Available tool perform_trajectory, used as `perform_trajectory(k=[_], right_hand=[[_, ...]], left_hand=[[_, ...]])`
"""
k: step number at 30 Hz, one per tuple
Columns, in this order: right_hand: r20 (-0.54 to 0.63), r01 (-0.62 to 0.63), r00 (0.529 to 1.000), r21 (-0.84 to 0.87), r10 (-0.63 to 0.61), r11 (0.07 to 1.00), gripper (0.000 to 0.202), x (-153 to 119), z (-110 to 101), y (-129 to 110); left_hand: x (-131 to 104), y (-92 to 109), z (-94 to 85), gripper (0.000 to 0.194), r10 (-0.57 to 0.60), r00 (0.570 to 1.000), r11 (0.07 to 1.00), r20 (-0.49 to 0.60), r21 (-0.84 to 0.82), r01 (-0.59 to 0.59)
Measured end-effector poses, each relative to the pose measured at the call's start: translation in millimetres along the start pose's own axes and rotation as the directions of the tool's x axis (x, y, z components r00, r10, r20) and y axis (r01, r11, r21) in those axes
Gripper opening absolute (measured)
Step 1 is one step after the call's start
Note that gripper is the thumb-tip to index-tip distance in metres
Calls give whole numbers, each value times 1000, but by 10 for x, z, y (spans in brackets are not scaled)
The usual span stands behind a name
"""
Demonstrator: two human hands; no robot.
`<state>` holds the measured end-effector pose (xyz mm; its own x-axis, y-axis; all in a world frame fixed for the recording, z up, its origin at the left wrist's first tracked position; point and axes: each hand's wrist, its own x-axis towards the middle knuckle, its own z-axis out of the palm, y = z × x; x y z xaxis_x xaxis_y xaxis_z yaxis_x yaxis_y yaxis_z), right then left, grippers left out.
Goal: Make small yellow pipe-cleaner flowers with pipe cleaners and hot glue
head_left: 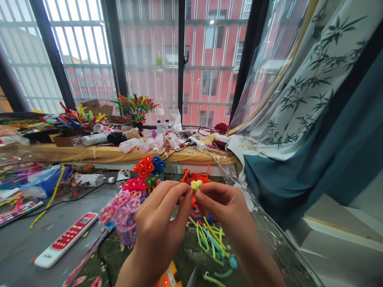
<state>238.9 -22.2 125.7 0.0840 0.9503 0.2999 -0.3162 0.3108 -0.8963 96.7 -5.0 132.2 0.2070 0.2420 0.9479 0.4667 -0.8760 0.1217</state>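
Observation:
Between my fingertips, above the table, is a small fuzzy yellow piece (196,184). My right hand (223,201) pinches it from the right. My left hand (163,209) is closed at its left side, thumb and forefinger pressed together; whether they grip the yellow piece or a thin part of it is too small to tell. Pink and purple fuzzy flowers (122,209) stand left of my left hand, with red flowers (144,165) and blue ones (158,164) behind. Yellow and green fuzzy stems (209,239) lie below my hands.
A white and red remote (67,239) lies at the left. An orange device (169,277) and a scissor blade (192,278) are at the front. Plastic bottles (130,144) crowd the ledge (89,153) behind; a teal curtain (284,179) hangs right.

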Motion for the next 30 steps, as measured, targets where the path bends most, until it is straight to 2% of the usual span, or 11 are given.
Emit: perform_trajectory(k=[5, 18, 26, 30], right_hand=[[-31, 26, 999, 29, -25, 999, 15, -11, 12, 34], [-9, -28, 1000, 123, 29, 992, 18, 2, -20, 71], [-42, -43, 998, 200, 53, 979, 16, -49, 62, 36], [-53, -26, 998, 193, 37, 981, 12, -58, 81, 31]], left_hand=[[-10, -6, 16, 11, 7, 1000, 1000, 5, 6, -7], [-44, 7, 24, 12, 35, 999, 999, -9, 35, -35], [-44, 47, 46, 17, 207, 968, 963, -143, 202, -177], [-35, 63, 42, 15, 214, 966, 956, -146, 233, -177]])
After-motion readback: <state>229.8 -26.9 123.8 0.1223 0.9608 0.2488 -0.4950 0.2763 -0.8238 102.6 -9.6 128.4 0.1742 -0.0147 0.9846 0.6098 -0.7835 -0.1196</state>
